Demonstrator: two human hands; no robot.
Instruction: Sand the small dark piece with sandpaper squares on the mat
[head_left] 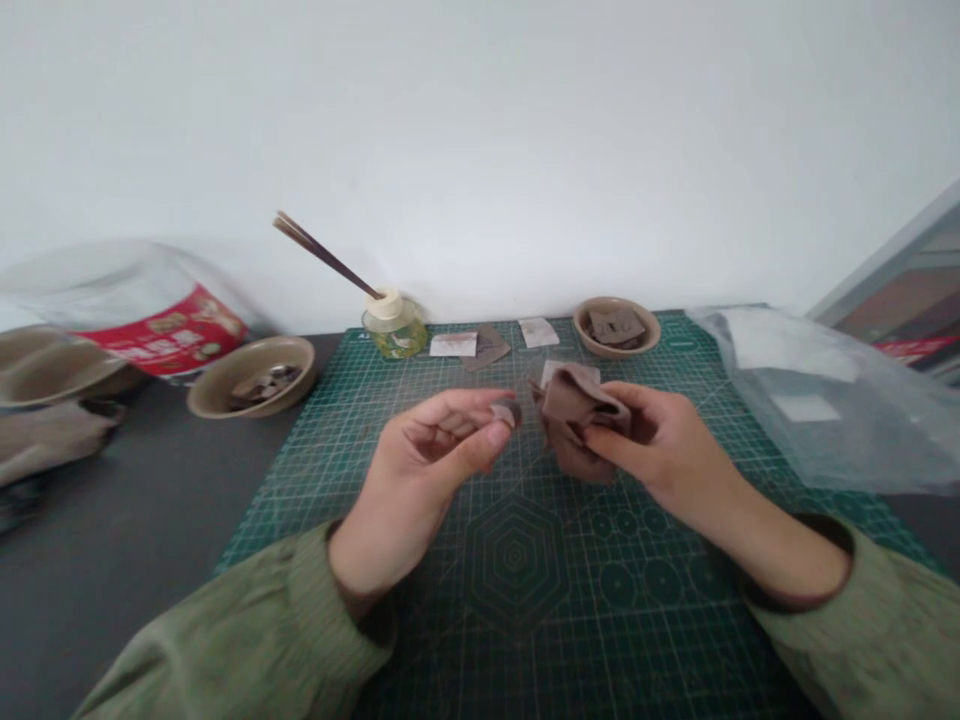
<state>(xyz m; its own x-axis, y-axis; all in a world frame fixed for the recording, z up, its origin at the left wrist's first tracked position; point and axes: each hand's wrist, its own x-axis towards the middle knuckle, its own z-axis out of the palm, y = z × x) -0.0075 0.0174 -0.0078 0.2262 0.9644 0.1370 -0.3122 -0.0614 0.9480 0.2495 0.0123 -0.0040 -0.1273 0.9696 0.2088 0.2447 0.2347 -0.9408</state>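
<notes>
Between thumb and index finger, my left hand (435, 455) pinches a small dark round piece (508, 411), too blurred to name more exactly. My right hand (660, 440) is closed on a bunched brown cloth (581, 420), whose folds stick up toward the left hand. A pale grey patch (570, 372) shows at the cloth's top edge. Both hands are held above the green cutting mat (517, 560), a short gap apart, with the round piece just left of the cloth.
Behind the hands lie paper slips (453, 345), a brown scrap (486, 347) and a bowl (616, 350) holding brown pieces. A reed diffuser (394, 325) stands near the wall. Left is a bowl of small parts (201, 402) beside a red-labelled jar (165, 335); right, a clear plastic bag (840, 450).
</notes>
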